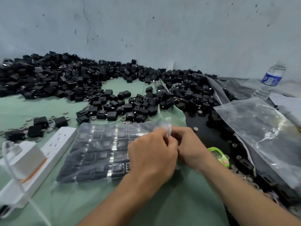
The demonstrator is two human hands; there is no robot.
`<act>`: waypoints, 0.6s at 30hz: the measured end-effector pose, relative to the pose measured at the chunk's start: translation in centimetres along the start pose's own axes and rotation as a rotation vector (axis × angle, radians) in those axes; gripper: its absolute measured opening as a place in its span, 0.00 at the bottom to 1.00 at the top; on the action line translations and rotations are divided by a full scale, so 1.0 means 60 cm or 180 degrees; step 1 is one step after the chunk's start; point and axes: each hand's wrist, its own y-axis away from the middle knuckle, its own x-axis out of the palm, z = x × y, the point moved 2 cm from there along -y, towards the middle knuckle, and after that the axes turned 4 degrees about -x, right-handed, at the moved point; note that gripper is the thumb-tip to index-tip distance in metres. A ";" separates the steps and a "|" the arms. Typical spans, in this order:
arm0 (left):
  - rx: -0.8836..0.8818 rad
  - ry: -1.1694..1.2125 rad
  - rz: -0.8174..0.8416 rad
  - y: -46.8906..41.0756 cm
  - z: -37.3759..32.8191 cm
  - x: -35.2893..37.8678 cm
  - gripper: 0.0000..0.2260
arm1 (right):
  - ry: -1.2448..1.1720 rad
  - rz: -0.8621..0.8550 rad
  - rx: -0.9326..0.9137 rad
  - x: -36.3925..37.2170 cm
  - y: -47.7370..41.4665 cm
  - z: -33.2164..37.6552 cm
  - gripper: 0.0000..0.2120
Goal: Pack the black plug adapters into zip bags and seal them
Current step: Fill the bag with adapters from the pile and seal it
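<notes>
A clear zip bag [101, 152] filled with rows of black plug adapters lies flat on the green cloth in front of me. My left hand [151, 154] and my right hand [189, 144] meet at the bag's right edge, and both pinch its crumpled plastic mouth between fingers and thumbs. A big heap of loose black plug adapters [68, 75] stretches along the wall behind, with more adapters [123, 105] scattered just beyond the bag.
A white power strip [48, 154] with a white charger plugged in lies at the left. A stack of empty clear bags [260, 128] sits at the right, a green timer [219, 156] beside my right wrist, a water bottle [272, 77] far right.
</notes>
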 end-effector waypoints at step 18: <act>-0.1675 0.1424 -0.0215 -0.115 0.169 -0.110 0.10 | 0.1397 0.0889 0.0013 0.022 0.002 -0.009 0.22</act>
